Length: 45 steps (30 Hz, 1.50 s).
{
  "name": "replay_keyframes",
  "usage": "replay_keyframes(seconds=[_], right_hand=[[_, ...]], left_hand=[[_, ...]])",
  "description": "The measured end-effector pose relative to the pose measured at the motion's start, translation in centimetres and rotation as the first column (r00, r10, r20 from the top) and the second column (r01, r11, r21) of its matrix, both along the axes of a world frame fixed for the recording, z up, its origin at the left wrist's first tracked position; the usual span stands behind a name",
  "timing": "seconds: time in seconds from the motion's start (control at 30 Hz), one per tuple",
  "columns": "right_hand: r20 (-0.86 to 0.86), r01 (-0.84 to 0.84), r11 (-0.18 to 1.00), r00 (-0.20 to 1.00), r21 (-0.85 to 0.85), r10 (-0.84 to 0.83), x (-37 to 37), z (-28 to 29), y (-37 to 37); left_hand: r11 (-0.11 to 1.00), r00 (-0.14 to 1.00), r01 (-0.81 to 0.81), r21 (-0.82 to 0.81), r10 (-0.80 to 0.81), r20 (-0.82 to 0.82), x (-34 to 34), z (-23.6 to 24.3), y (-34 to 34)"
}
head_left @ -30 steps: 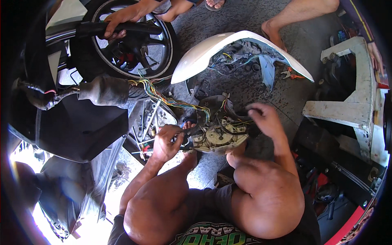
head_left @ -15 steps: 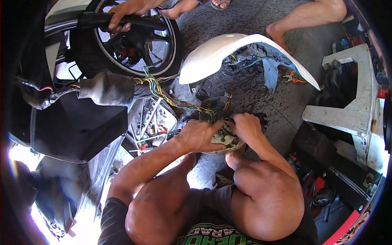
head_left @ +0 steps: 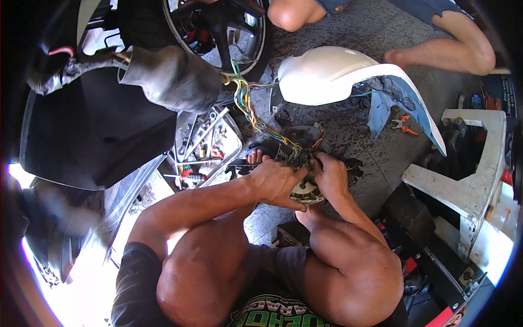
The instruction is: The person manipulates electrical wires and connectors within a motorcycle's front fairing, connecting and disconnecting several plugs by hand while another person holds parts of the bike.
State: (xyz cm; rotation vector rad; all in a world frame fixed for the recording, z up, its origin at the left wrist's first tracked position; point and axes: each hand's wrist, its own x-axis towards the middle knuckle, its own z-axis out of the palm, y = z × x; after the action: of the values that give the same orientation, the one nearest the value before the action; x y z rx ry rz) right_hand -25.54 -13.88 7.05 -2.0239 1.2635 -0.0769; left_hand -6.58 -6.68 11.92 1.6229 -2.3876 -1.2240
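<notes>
Between my raised knees is a round, cream-coloured motorcycle part point(head_left: 306, 192) with a dark top, its exact kind partly hidden by my hands. My left hand point(head_left: 277, 182) grips its left side, fingers over the dark top and thumb reaching down along the front. My right hand point(head_left: 330, 175) is closed at the upper right, its fingertips pinched where wires meet the part. What those fingertips hold is too small to make out. A bundle of yellow, green, blue and orange wires point(head_left: 251, 115) runs from a grey wrapped sleeve point(head_left: 173, 79) at upper left down to the part.
A white fairing point(head_left: 318, 76) lies on the floor ahead, with orange-handled pliers point(head_left: 404, 125) beside it. Left, a tray point(head_left: 235, 143) holds several tools below a black panel point(head_left: 98, 125). A white metal stand point(head_left: 457, 180) is right. Another person's leg point(head_left: 447, 52) and a wheel point(head_left: 264, 38) are beyond.
The whole view has shifted, so the fairing and stand sit lower. My left thumb has slid down the part's front. The other person's hand on the black tube has mostly left view.
</notes>
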Motion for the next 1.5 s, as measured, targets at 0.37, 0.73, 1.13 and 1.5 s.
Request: replay_keyframes(seconds=[0.37, 0.73, 1.13, 1.5], right_hand=[[0.104, 0.014, 1.0, 0.994, 0.026, -0.017, 0.3, -0.7, -0.1], [0.134, -0.055, 0.997, 0.989, -0.055, 0.062, 0.0, -1.6, -0.4], [-0.058, -0.23, 0.966, 0.973, -0.117, 0.225, -0.3, -2.1, -1.0], [-0.111, -0.485, 0.874, 0.871, -0.024, 0.479, -2.4, -0.3, -1.5]], left_hand=[[0.981, 0.998, -0.011, -0.191, -0.002, -0.067, 0.0, -1.6, 1.4], [0.923, 0.999, 0.025, -0.383, -0.037, -0.022, -0.2, -3.3, 3.1], [0.956, 0.999, 0.036, -0.29, -0.032, 0.019, -0.1, -2.7, 3.0], [0.936, 0.999, -0.015, -0.352, 0.003, -0.035, -0.2, -4.1, 4.0]])
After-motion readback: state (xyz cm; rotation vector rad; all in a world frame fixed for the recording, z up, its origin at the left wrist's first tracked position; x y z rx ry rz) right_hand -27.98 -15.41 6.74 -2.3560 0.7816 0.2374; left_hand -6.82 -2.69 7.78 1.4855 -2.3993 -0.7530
